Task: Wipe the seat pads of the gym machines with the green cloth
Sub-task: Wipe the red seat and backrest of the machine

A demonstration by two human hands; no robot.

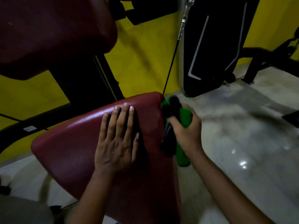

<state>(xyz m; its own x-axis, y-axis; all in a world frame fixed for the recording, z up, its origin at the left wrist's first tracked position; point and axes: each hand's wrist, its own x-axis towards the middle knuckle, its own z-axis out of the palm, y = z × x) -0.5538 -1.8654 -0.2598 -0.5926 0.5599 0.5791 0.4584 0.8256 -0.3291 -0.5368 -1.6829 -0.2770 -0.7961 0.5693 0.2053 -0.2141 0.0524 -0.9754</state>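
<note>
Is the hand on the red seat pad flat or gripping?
Flat: the left hand lies palm down on the seat pad, fingers straight, holding nothing.

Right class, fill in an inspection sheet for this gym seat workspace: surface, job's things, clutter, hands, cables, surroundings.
Surface: dark red seat pad, glossy.
Job's things: green object with black parts in the right hand, blurred; cloth not confirmed.
Clutter: nothing seen.
Hands: left hand flat on the pad; right hand grips the green object beside the pad's edge.
Cables: black cable behind the pad.
Surroundings: yellow wall, backrest pad, pale floor.
</note>
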